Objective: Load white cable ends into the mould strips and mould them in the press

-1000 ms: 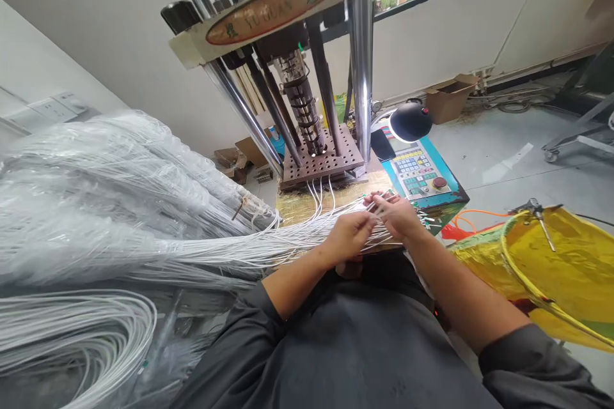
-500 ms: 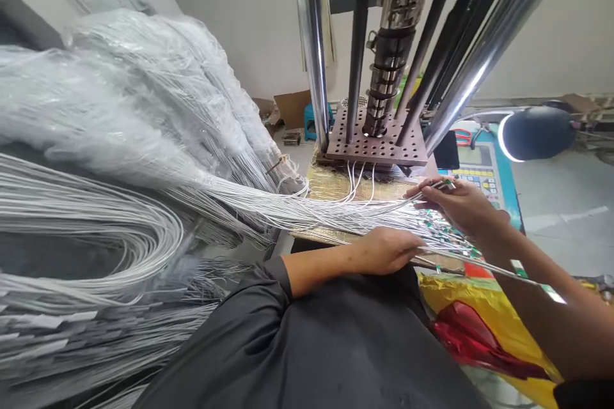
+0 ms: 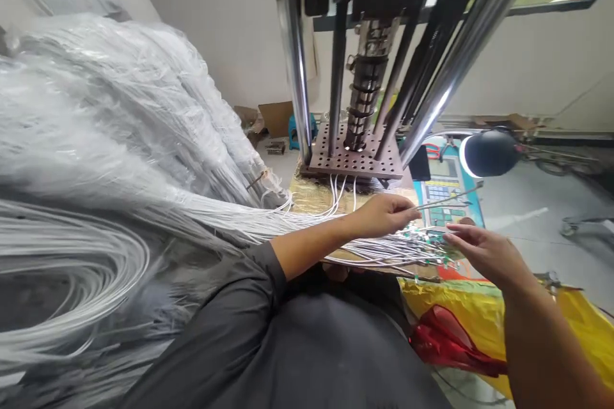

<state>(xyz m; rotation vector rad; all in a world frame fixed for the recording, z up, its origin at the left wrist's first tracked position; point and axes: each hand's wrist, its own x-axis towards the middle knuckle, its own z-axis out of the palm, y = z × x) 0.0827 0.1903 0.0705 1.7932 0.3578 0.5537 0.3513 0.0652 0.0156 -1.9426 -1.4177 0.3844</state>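
Observation:
My left hand (image 3: pixel 384 214) is closed around a few thin white cables (image 3: pixel 444 200), whose ends poke out to the right past my fingers. Lower and to the right, my right hand (image 3: pixel 484 250) has thumb and forefinger pinched at the pale end of a cable (image 3: pixel 434 229), just above the pile. A thick bundle of white cables (image 3: pixel 384 249) with green-marked ends (image 3: pixel 426 244) lies under both hands on the worktop. Blur hides the exact shape of the cable ends.
Ahead stands a press with a perforated metal plate (image 3: pixel 355 163) and steel columns (image 3: pixel 293 77). Plastic-wrapped cable bundles (image 3: pixel 119 115) fill the left. A black lamp (image 3: pixel 492 152) and a keypad panel (image 3: pixel 441 192) are at right; yellow plastic (image 3: pixel 446 300) and red plastic (image 3: pixel 451 339) lie below.
My left hand has moved up and forward and now grips cables with raised ends. My right hand has dropped lower, towards the ends of the pile. The view has shifted slightly.

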